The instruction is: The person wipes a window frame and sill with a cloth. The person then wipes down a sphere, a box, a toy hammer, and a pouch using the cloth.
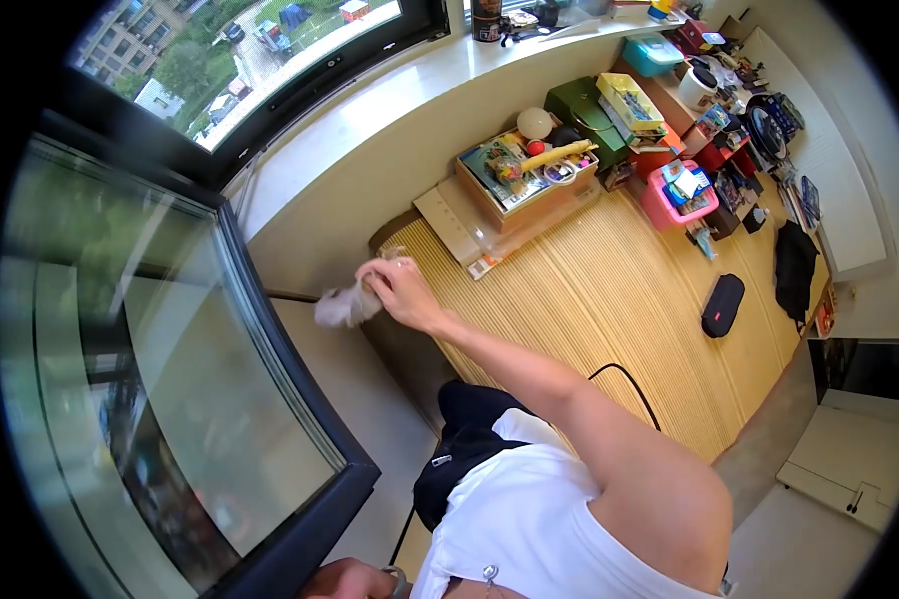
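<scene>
A greyish-white cloth (348, 304) hangs crumpled from the fingers of my right hand (398, 287), which is closed on it beside the corner of the mat-covered bed (559, 299). My right arm reaches across the bed's near part. At the bottom edge, my left hand (353, 579), with a band at the wrist, is next to the dark frame of the open window sash (355, 479). Its fingers are hidden by the frame and the picture edge. The sash's glass (180, 369) fills the left side.
A white sill (340, 120) runs below the outer window. On the bed are a box of items (509, 200), a pink basket (659, 205), a black case (722, 305) and a black cable (634, 384). A black bag (795, 270) lies at the far right edge.
</scene>
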`<state>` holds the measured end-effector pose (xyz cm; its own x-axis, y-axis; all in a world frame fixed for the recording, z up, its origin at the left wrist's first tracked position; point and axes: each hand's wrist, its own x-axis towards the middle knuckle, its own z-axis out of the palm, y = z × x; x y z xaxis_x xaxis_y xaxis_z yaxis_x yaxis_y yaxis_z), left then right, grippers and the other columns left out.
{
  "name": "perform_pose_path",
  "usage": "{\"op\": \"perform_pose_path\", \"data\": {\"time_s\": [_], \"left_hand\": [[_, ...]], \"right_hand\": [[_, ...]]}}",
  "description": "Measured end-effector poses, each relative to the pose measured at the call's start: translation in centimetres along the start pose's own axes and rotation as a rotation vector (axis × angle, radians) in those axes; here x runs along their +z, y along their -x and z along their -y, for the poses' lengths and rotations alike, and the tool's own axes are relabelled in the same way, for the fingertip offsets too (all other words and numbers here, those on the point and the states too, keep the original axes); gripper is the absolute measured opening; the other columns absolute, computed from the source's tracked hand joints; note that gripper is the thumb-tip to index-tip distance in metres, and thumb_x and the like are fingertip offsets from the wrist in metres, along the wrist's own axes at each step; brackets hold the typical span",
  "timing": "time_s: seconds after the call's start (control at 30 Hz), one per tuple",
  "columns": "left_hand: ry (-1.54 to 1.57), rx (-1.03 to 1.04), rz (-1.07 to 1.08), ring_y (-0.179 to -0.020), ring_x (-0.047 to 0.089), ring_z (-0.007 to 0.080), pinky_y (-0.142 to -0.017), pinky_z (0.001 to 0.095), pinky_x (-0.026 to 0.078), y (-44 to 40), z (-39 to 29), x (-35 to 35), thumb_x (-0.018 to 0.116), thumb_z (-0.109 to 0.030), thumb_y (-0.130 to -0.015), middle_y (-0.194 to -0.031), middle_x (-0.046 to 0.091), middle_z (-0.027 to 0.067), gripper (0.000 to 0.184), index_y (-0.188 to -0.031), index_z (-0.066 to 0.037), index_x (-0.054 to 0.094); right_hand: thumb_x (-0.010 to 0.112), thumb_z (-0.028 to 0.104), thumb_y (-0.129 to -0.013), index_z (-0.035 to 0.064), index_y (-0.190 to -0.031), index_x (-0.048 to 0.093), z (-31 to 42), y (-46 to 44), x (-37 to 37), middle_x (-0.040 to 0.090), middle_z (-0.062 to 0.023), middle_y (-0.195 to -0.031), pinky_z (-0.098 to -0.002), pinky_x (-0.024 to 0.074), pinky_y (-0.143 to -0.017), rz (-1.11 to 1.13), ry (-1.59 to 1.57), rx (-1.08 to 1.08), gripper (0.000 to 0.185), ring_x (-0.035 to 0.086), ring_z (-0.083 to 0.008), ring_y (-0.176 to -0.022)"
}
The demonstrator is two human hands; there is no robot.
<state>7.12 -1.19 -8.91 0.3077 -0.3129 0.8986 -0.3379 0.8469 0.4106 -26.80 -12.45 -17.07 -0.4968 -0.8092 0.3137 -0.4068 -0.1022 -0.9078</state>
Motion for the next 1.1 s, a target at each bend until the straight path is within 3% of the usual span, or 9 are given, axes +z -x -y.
{"op": "perform_pose_path", "data": {"time_s": [0.2, 0.27, 0.37, 0.43, 0.5, 0.57, 0.7, 0.83, 1.1], "left_hand": [[0.029, 0.699, 0.456, -0.094, 0.062, 0.0338, -0.078, 0.0386, 0.052, 0.0, -4.1, 0.5, 0.067, -0.010, -0.081, -0.112, 0.061, 0.0138, 0.027, -0.105, 0.002, 0.063], [-0.065, 0.139, 1.009, -0.093, 0.060, 0.0369, -0.078, 0.0412, 0.051, 3.2, -5.7, 0.5, 0.071, -0.013, -0.079, -0.104, 0.061, 0.0181, 0.046, -0.119, 0.000, 0.054], [-0.063, -0.424, 0.836, -0.098, 0.061, 0.0328, -0.087, 0.0408, 0.049, 6.9, -7.7, 9.0, 0.076, -0.016, -0.078, -0.112, 0.062, 0.0153, 0.048, -0.119, -0.002, 0.055], [0.034, -0.622, 0.795, -0.100, 0.061, 0.0302, -0.089, 0.0429, 0.048, 8.9, -7.4, 9.9, 0.078, -0.016, -0.078, -0.114, 0.062, 0.0140, 0.050, -0.120, -0.003, 0.055], [0.210, -1.068, 1.127, -0.092, 0.064, 0.0211, -0.084, 0.0337, 0.049, 14.1, -4.4, 8.5, 0.072, -0.010, -0.083, -0.102, 0.066, 0.0131, 0.037, -0.115, 0.000, 0.057], [0.248, -1.081, 1.136, -0.068, 0.056, 0.0122, -0.064, 0.0268, 0.046, 17.1, -3.3, 8.5, 0.064, -0.008, -0.090, -0.071, 0.060, 0.0055, 0.011, -0.093, 0.001, 0.058], [0.190, -0.876, 1.220, -0.061, 0.042, 0.0067, -0.053, 0.0253, 0.036, 18.3, -4.0, 12.4, 0.056, -0.013, -0.096, -0.061, 0.047, -0.0002, 0.021, -0.080, -0.001, 0.053], [0.495, -1.251, 1.200, -0.065, 0.045, 0.0050, -0.056, 0.0251, 0.039, 24.8, -1.2, 13.4, 0.057, -0.015, -0.096, -0.068, 0.053, -0.0044, 0.017, -0.088, 0.000, 0.056], [0.558, -1.200, 1.003, -0.085, 0.054, 0.0075, -0.079, 0.0233, 0.045, 36.8, -3.5, 15.0, 0.063, -0.009, -0.091, -0.093, 0.061, 0.0012, 0.021, -0.108, 0.002, 0.057]], "right_hand": [[0.053, 0.023, -0.096, 0.0078, -0.098, 0.058, 2.8, 8.4, -1.2, 0.064, -0.0170, -0.076, -0.0441, 0.0487, -0.057, 0.130, -0.079, -0.008, 0.016, 0.063, -0.0394, -0.070], [0.055, 0.027, -0.095, 0.0061, -0.089, 0.056, 3.7, 10.7, -1.2, 0.062, -0.0196, -0.070, -0.0469, 0.0482, -0.055, 0.198, -0.083, -0.046, 0.022, 0.061, -0.0414, -0.066], [0.055, 0.024, -0.095, 0.0029, -0.083, 0.055, 6.5, 13.0, -3.0, 0.059, -0.0209, -0.068, -0.0422, 0.0446, -0.052, 0.358, -0.261, 0.022, 0.025, 0.056, -0.0416, -0.063], [0.053, 0.024, -0.097, 0.0011, -0.084, 0.057, 7.2, 13.5, -4.4, 0.054, -0.0138, -0.066, -0.0336, 0.0444, -0.058, 0.417, -0.357, 0.165, 0.027, 0.054, -0.0259, -0.062], [0.051, 0.024, -0.098, -0.0001, -0.089, 0.060, 6.2, 13.7, -5.2, 0.054, -0.0053, -0.068, -0.0293, 0.0441, -0.063, 0.298, -0.492, 0.254, 0.027, 0.050, -0.0127, -0.067], [0.051, 0.025, -0.099, -0.0030, -0.093, 0.062, 2.5, 13.1, -5.5, 0.055, 0.0026, -0.074, -0.0253, 0.0439, -0.065, 0.053, -0.556, 0.190, 0.031, 0.047, -0.0057, -0.072], [0.054, 0.031, -0.098, -0.0011, -0.083, 0.061, -4.2, 11.8, -8.3, 0.048, 0.0063, -0.066, -0.0234, 0.0372, -0.056, -0.003, -0.502, 0.511, 0.036, 0.042, -0.0028, -0.065], [0.054, 0.034, -0.098, 0.0036, -0.073, 0.059, -11.4, 12.2, -9.7, 0.044, 0.0096, -0.063, -0.0236, 0.0319, -0.052, -0.024, -0.398, 0.477, 0.040, 0.036, -0.0018, -0.060], [0.059, 0.035, -0.096, 0.0104, -0.060, 0.053, -25.3, 14.9, -13.2, 0.041, 0.0107, -0.057, -0.0224, 0.0241, -0.044, 0.116, -0.350, 0.538, 0.044, 0.031, -0.0009, -0.051]]}}
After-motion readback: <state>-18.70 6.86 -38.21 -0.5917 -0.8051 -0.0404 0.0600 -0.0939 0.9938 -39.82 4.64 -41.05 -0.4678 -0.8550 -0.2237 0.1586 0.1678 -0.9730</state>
